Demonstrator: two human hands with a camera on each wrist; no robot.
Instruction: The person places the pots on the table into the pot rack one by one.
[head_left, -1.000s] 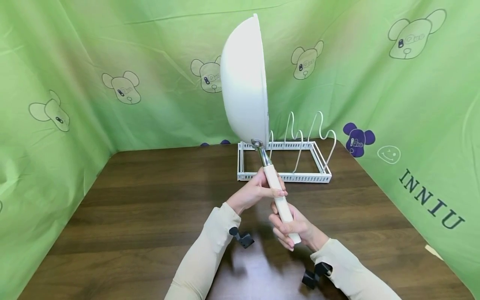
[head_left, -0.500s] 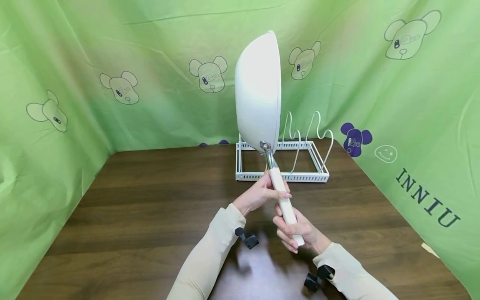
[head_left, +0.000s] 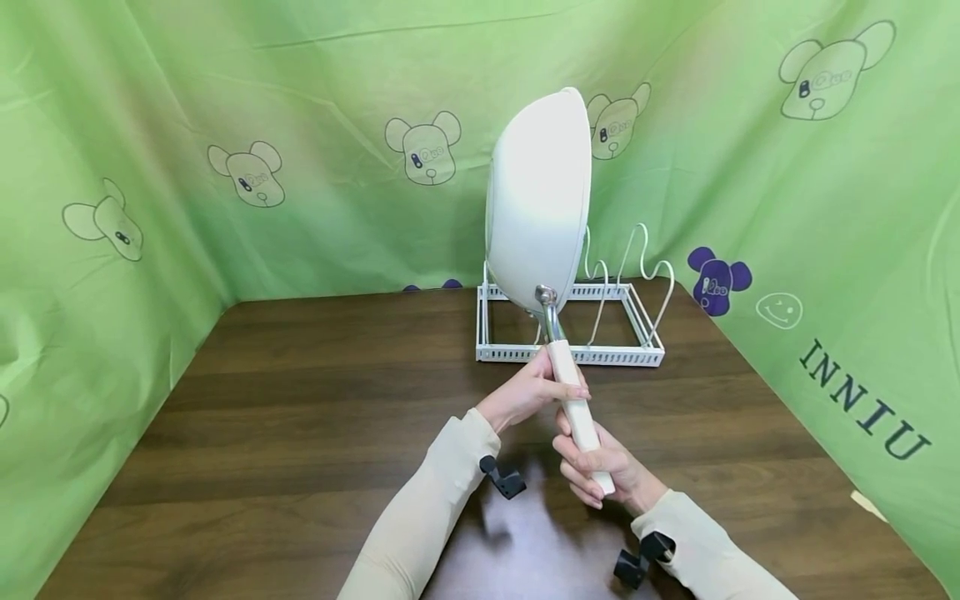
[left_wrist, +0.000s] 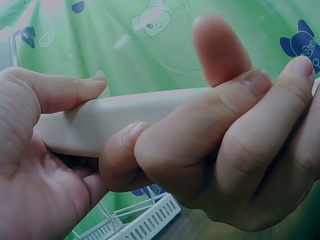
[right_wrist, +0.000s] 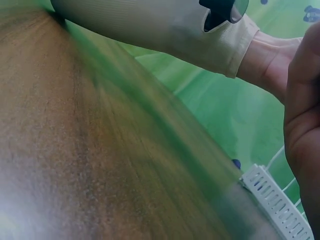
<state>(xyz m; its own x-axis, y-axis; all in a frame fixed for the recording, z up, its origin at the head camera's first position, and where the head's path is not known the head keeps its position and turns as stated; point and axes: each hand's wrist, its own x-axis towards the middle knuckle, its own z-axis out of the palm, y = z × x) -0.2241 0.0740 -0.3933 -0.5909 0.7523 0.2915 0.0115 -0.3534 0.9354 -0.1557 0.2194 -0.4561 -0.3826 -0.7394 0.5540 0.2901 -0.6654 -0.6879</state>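
Note:
A white deep frying pan (head_left: 538,200) is held up on edge, its rounded outside towards me and its mouth out of sight. My left hand (head_left: 528,393) grips the upper part of the cream handle (head_left: 562,360), just below the metal neck, thumb across the front. Lower down, my right hand (head_left: 606,465) wraps the handle near its end. The handle (left_wrist: 135,112) runs between both hands in the left wrist view. The pan overlaps the left part of a white wire pan rack (head_left: 618,357) in the head view.
The rack, with tall wavy wire dividers (head_left: 645,258), stands at the back of the dark wooden table (head_left: 300,433). A green printed curtain (head_left: 322,225) hangs behind and along both sides. A small pale piece (head_left: 868,505) lies at the right edge.
The pan has come down and shifted right, now in front of the rack's left half. Both hands have moved slightly right and down with the handle, keeping their grip.

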